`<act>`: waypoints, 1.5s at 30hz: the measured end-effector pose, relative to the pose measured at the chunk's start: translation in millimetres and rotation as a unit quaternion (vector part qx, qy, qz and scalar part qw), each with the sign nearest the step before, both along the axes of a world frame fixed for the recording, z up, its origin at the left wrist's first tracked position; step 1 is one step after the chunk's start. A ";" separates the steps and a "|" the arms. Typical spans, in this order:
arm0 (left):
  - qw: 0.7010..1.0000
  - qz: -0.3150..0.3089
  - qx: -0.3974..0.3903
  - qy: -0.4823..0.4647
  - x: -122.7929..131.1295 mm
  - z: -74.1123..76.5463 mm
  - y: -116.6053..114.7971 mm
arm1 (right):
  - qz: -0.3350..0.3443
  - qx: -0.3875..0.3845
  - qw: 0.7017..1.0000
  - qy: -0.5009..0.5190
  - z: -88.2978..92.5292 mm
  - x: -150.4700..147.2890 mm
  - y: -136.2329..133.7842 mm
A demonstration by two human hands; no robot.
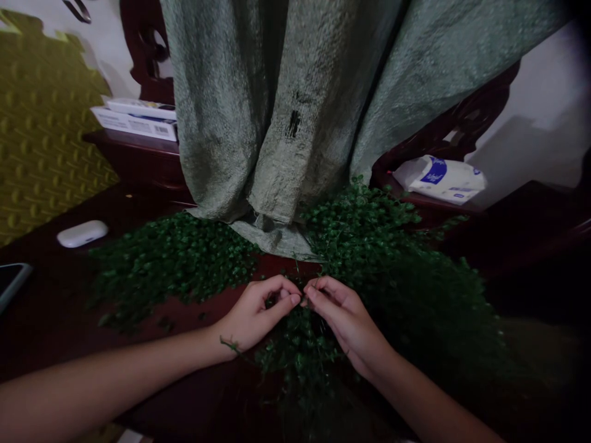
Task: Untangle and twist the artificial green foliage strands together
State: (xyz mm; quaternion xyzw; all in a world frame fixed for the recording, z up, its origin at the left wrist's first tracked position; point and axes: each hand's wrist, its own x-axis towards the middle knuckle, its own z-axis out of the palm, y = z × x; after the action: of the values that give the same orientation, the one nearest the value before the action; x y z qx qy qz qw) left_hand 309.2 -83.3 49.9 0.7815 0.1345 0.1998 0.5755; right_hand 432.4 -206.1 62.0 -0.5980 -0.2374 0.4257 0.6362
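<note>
My left hand [256, 314] and my right hand [341, 314] meet fingertip to fingertip over a dark red wooden table [203, 363]. Thumb and forefinger of the left are pinched together; whatever is between them is too small to make out. The right is also closed in a pinch, with a thin green stem showing at its fingertips. Below and between the hands hangs a bunch of green leafy sprigs [300, 351]. One loose sprig [229, 344] lies across my left wrist.
Small green leafy pieces [184, 252] are heaped at left, and a larger pile of sprigs [415, 289] spreads at right. Behind stands a grey-green woven sack [221, 111]. A white earbud case [83, 234], a phone [12, 283], flat boxes [136, 123] and a tissue pack [446, 178] lie around.
</note>
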 end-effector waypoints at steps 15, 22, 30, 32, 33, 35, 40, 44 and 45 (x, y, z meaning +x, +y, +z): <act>1.000 -0.011 -0.002 -0.012 -0.8 -0.8 -0.4 | 0.036 0.055 0.963 -0.261 -4.9 -0.2 -2.0; 1.000 0.003 -0.011 -0.016 1.7 -3.5 -0.2 | 0.029 0.047 0.916 -0.397 -4.6 -5.2 -4.0; 1.000 -0.006 0.004 -0.006 0.5 -2.4 -0.3 | 0.027 0.055 0.920 -0.388 -1.5 -3.7 -4.3; 1.000 -0.008 0.008 0.001 0.4 -2.3 -0.2 | 0.019 0.058 0.916 -0.397 -1.6 -4.6 -4.4; 1.000 -0.008 0.011 0.002 0.4 -2.5 -0.1 | 0.016 0.062 0.911 -0.407 -1.7 -5.2 -4.5; 1.000 -0.010 0.019 0.004 0.4 -2.9 0.2 | 0.014 0.074 0.899 -0.430 -2.2 -5.9 -4.6; 0.999 -0.017 0.041 0.005 -0.4 -1.6 -0.8 | 0.015 0.088 0.888 -0.450 -1.9 -5.6 -5.4; 0.998 -0.017 0.057 -0.001 -0.2 -0.8 -1.1 | 0.031 0.096 0.891 -0.442 -0.2 -5.7 -6.2; 0.998 -0.018 0.058 0.000 0.0 -1.2 -0.9 | 0.033 0.100 0.891 -0.442 0.1 -6.0 -6.2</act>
State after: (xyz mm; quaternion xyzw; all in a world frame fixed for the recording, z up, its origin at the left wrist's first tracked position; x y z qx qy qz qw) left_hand 309.2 -84.2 48.7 0.8158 0.1081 0.1969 0.5329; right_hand 426.5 -212.3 62.1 -0.6495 -0.5551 0.1121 0.5074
